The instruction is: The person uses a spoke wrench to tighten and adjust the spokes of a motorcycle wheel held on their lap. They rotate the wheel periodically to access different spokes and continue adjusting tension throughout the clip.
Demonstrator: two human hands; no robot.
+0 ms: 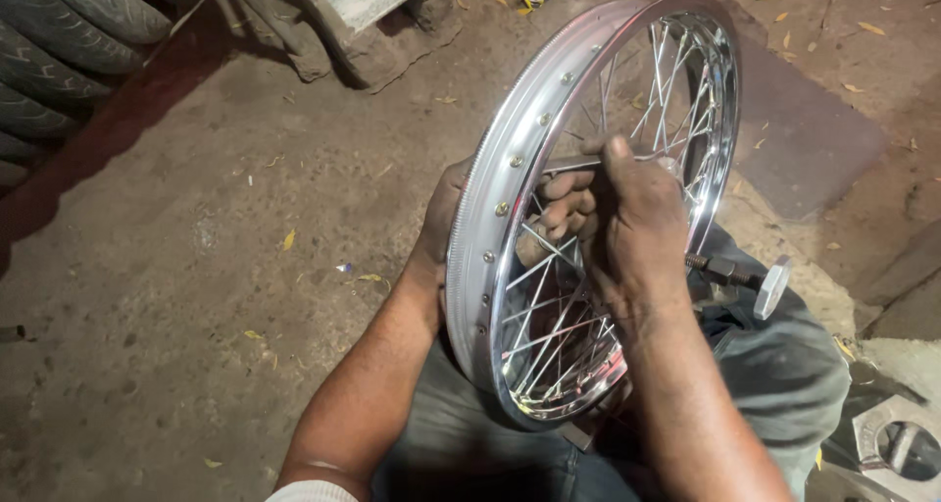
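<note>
Spoked wheel rim (490, 218) stood upright across the seated person's lap, steadied for work at the spokes.
Left hand (441, 218) wraps the rim's outer side, fingers (564, 203) curled through to brace it; right hand (632, 223) has its grip pinched on a slim metal tool (569, 163) near the rim's inner wall. Axle (735, 275) juts right over the knee. Dirt floor (196, 247) lies open leftward; tyres (59, 61) stacked far left.

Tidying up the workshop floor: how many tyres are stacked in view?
3, at least. The tyres are piled in the top left corner, one above another: top, middle, lower. More may lie beyond the frame edge.
</note>
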